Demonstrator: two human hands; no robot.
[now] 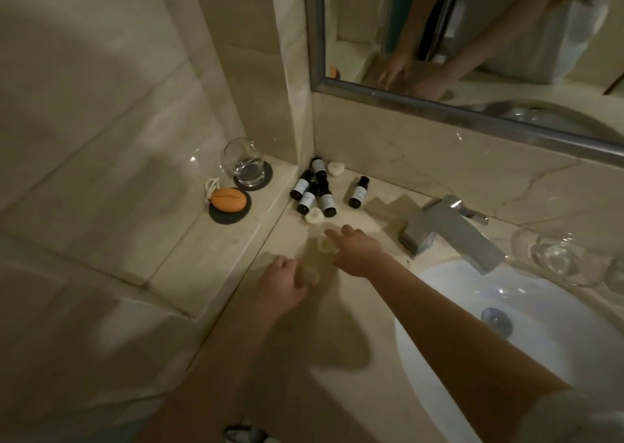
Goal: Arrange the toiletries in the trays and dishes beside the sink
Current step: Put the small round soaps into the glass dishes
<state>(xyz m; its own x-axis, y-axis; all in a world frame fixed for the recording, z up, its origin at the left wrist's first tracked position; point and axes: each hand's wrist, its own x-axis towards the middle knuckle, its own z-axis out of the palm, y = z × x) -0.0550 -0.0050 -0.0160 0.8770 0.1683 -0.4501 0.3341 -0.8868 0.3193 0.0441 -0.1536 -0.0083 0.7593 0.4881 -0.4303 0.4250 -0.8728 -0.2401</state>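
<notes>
Several small dark bottles with white labels (312,191) lie in a heap in the counter's back corner, and one more bottle (358,192) lies apart to their right. Two pale heart-shaped soaps (314,215) (335,168) lie by the heap. My left hand (282,282) is closed around a beige, blurred object (309,276) on the counter. My right hand (356,248) reaches forward with fingers spread over a small clear packet (324,240), just short of the bottles. An orange soap on a rope (228,200) rests on a dark round dish (229,214) on the raised ledge.
A glass tumbler (241,163) stands on a dark coaster (253,180) on the ledge. A square chrome tap (449,228) and the white sink (439,290) are to the right, with clear glasses (560,256) beyond. Beige folded cards (388,211) lie behind the tap. A mirror (472,37) hangs above.
</notes>
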